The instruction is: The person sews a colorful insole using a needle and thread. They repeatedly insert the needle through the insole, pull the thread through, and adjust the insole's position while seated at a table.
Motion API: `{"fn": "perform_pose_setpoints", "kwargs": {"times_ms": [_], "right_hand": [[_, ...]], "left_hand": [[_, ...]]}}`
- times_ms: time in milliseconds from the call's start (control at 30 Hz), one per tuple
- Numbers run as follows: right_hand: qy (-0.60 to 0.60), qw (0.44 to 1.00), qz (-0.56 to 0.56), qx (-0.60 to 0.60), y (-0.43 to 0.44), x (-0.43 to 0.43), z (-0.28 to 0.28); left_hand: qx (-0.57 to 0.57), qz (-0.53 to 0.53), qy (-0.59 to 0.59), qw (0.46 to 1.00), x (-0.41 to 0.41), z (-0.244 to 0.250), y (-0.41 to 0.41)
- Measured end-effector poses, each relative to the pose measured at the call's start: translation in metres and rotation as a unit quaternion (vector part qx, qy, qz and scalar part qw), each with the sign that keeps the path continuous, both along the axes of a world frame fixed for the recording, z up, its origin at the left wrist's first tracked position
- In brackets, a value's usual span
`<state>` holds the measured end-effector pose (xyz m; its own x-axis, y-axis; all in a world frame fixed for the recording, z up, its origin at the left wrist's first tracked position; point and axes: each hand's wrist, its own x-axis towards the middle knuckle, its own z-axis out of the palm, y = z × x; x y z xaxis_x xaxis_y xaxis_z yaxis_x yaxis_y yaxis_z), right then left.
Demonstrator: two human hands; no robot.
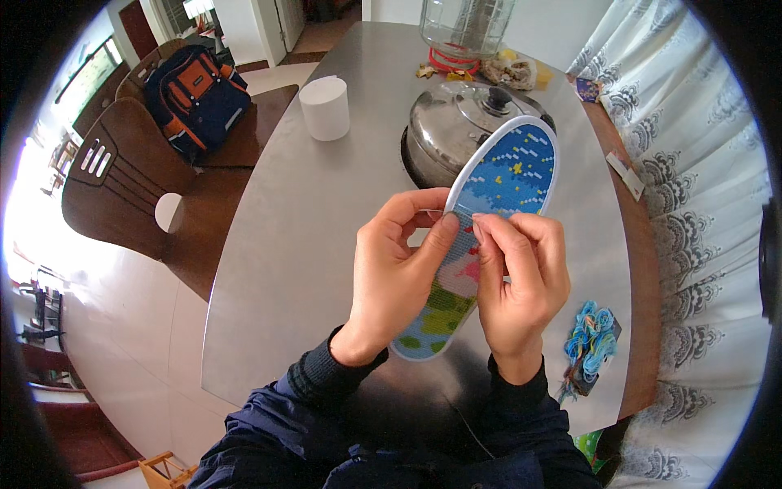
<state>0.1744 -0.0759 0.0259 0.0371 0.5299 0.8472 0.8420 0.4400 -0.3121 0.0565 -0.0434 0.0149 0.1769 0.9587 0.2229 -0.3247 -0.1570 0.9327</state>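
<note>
A cross-stitched insole (510, 168) with a white bound edge is held up at a slant over the table. Its upper end shows a dark and light blue pattern with yellow and white flecks; lower down are pink, green and pale blue areas. My left hand (400, 257) grips its left edge, thumb on the stitched face. At the middle of that face, my right hand (519, 263) has thumb and forefinger pinched together. A fine pale line runs between the two hands' fingertips; whether it is thread or a needle is too small to tell.
Behind the insole stands a lidded steel pot (446, 125). A white paper roll (325, 110) sits farther left, and a glass jar (467, 24) at the back. Blue embroidery floss (591, 342) lies by the right edge. A backpack (195, 98) rests on a chair beyond the table's left side.
</note>
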Motion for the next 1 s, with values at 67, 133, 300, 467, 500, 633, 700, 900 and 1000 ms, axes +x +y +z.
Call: {"fn": "perform_pose_setpoints", "kwargs": {"times_ms": [67, 133, 300, 467, 500, 633, 700, 900, 1000], "right_hand": [[0.004, 1.000, 0.001, -0.002, -0.001, -0.001, 0.001], [0.008, 1.000, 0.002, -0.003, -0.001, -0.002, 0.001], [0.022, 1.000, 0.001, -0.008, -0.002, -0.002, 0.002], [0.016, 1.000, -0.002, -0.009, -0.001, -0.002, 0.001], [0.015, 1.000, -0.004, -0.010, -0.001, -0.002, 0.001], [0.017, 1.000, -0.010, -0.021, -0.002, -0.002, 0.000], [0.015, 0.999, -0.013, -0.030, -0.004, -0.003, 0.001], [-0.039, 0.997, -0.042, -0.059, -0.009, 0.000, 0.005], [-0.057, 0.994, -0.053, -0.077, -0.011, 0.000, 0.007]], "left_hand": [[0.007, 0.002, -0.003, 1.000, 0.000, -0.002, 0.000], [0.002, 0.001, -0.004, 1.000, 0.000, -0.001, 0.000], [0.005, -0.001, 0.002, 1.000, 0.000, -0.001, 0.000], [0.018, 0.010, 0.014, 1.000, 0.001, -0.002, 0.000], [0.021, 0.018, 0.013, 1.000, 0.001, -0.001, -0.001], [0.042, 0.047, 0.024, 0.998, 0.003, 0.000, -0.001], [0.055, 0.066, 0.041, 0.995, 0.005, -0.001, -0.001], [0.140, 0.146, 0.119, 0.972, 0.016, -0.001, -0.006], [0.191, 0.170, 0.176, 0.950, 0.018, -0.004, -0.008]]}}
